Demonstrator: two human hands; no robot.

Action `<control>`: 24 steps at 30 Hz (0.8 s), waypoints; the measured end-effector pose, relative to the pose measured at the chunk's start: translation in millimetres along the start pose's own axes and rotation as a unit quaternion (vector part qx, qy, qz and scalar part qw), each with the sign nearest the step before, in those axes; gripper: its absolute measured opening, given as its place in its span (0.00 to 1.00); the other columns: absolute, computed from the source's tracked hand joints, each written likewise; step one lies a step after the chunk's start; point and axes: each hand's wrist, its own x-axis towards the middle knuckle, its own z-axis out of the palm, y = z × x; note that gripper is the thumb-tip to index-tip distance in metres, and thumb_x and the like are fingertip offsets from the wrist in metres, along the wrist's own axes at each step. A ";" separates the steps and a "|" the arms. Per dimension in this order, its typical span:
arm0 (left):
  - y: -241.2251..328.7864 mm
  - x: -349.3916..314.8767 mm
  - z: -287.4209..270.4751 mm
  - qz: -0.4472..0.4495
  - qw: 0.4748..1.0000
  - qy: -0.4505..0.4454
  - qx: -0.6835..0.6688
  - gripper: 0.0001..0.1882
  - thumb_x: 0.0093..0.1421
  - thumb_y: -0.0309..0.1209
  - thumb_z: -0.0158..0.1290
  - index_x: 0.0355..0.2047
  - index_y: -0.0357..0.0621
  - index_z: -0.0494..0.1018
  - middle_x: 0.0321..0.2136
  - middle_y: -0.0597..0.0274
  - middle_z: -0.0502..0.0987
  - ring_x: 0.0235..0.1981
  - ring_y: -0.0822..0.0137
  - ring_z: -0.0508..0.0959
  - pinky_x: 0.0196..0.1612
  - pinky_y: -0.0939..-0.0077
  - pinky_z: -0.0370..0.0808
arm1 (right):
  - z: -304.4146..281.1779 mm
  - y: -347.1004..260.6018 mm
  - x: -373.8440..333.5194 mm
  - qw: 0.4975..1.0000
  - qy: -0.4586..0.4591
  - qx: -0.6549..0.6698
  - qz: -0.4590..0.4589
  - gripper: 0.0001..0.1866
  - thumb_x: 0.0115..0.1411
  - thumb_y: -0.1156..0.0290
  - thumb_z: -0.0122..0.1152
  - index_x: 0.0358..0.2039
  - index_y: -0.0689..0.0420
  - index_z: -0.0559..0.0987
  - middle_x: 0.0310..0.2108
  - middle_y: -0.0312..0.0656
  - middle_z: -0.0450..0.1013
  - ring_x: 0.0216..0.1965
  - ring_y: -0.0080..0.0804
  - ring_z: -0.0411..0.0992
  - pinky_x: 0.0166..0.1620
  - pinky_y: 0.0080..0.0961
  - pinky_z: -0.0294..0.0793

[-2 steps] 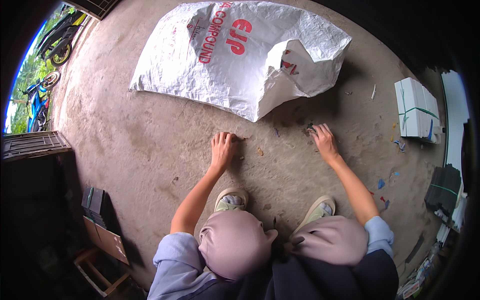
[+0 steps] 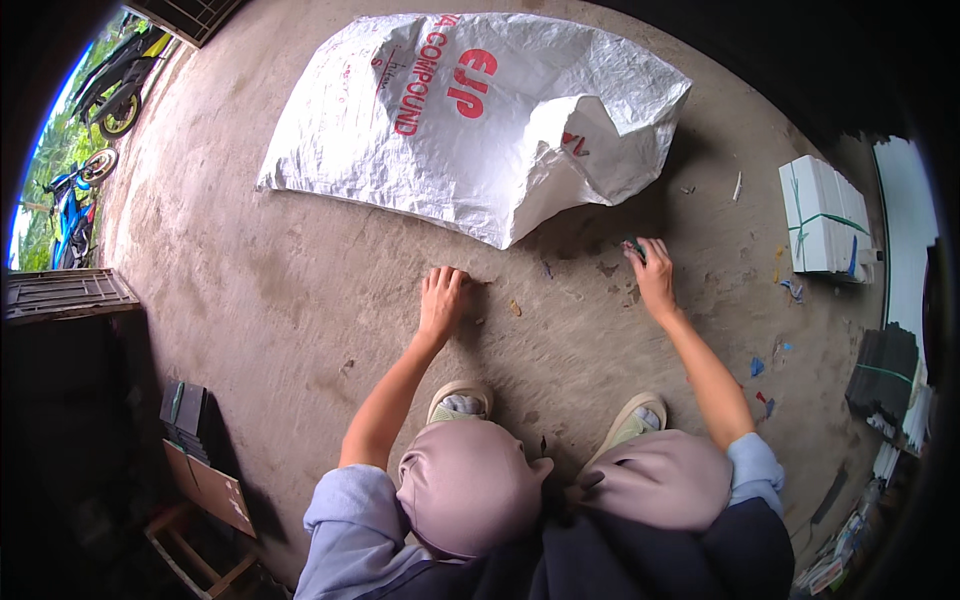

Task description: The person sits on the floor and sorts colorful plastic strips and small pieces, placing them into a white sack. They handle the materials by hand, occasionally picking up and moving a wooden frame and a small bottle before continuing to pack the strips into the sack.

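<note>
In a squat, I reach down to the concrete floor with both arms. My right hand pinches a small scrap, dark green with red and white bits, just below the open mouth of a large white woven sack. The sack lies on its side across the far floor, its opening gaping to the right and its red print facing up. My left hand is held low at the floor with its fingers curled together; its fingertips are hidden, so what they hold, if anything, cannot be seen.
White blocks tied with green string stand at the right, a dark bundle below them. Blue scraps lie on the floor there. At the left are dark stacked pieces and a brown board. Motorbikes stand outside.
My right hand has risen slightly off the floor with the scrap between its fingers. The left hand has barely moved. The whole view has shifted a little.
</note>
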 end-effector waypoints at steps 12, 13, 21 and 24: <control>109.5 138.7 -105.6 0.211 0.941 0.207 -0.165 0.10 0.46 0.26 0.58 0.29 0.44 0.69 0.27 0.65 0.72 0.31 0.63 0.70 0.35 0.71 0.67 | 15.4 -2.3 135.3 0.917 0.006 0.280 0.284 0.24 0.44 0.64 0.69 0.37 0.62 0.68 0.30 0.40 0.70 0.32 0.28 0.70 0.36 0.24 0.68; 111.6 152.2 -115.4 0.205 0.943 0.216 -0.151 0.08 0.48 0.29 0.57 0.29 0.46 0.70 0.27 0.68 0.72 0.32 0.64 0.70 0.36 0.72 0.66 | 22.4 -36.1 133.7 0.964 0.061 0.138 0.220 0.34 0.38 0.60 0.73 0.40 0.64 0.65 0.38 0.50 0.68 0.41 0.40 0.68 0.42 0.32 0.67; 149.1 235.2 -102.5 0.225 0.963 0.144 0.024 0.05 0.48 0.35 0.53 0.26 0.52 0.76 0.25 0.72 0.75 0.36 0.67 0.68 0.39 0.69 0.60 | 11.0 -49.6 132.7 0.985 0.054 0.066 0.149 0.17 0.38 0.69 0.71 0.27 0.61 0.74 0.30 0.49 0.72 0.35 0.42 0.70 0.39 0.32 0.68; 164.3 237.1 -88.0 0.272 0.952 0.140 0.009 0.06 0.49 0.33 0.50 0.24 0.54 0.77 0.23 0.74 0.75 0.37 0.68 0.67 0.42 0.67 0.59 | 13.0 -23.2 127.2 0.975 0.067 0.157 0.142 0.14 0.39 0.74 0.70 0.26 0.61 0.75 0.24 0.42 0.76 0.28 0.34 0.75 0.32 0.27 0.72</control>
